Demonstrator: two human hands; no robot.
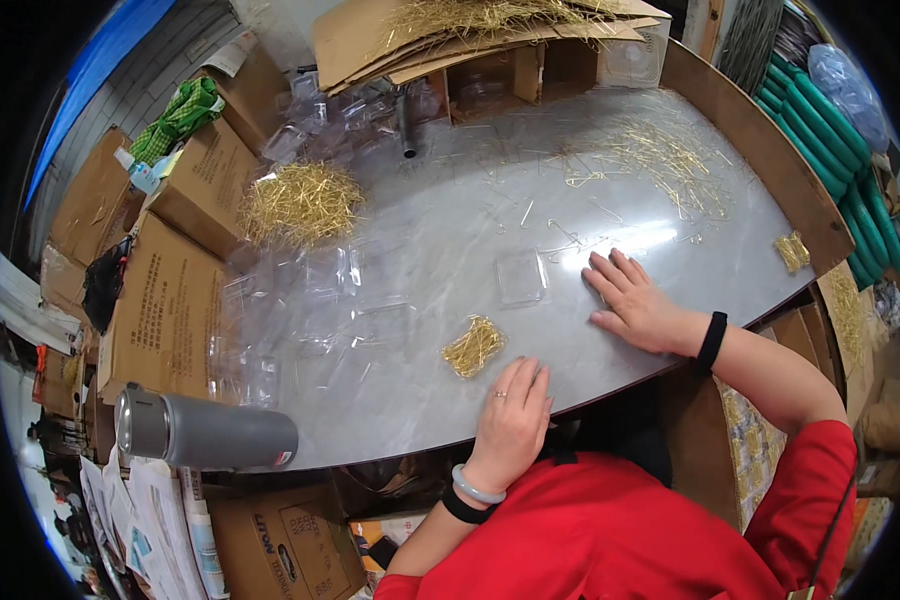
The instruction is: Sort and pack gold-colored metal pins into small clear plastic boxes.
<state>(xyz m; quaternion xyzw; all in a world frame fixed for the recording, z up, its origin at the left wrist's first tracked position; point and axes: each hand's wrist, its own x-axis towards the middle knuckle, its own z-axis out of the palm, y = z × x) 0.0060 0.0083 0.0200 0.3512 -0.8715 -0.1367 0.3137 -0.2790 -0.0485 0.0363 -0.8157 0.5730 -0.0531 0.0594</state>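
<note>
Right hand (630, 300) palm-down on table (430, 230), left hand (515, 412) likewise.

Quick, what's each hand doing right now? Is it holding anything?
Left hand: open, palm down, nothing visible in it, near the small gold wire pile.
Right hand: open, palm down, nothing visible in it.

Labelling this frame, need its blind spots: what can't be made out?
All in the head view:
- Left hand: palm hidden by its own back.
- Right hand: palm likewise hidden.
- Gold heap: piece count; tangled strands cover one another.
- Clear boxes: count; see-through, overlapping outlines.
- Flask: underside hidden by its own body.
- Upper wires: far side cut off by the top edge.
</note>
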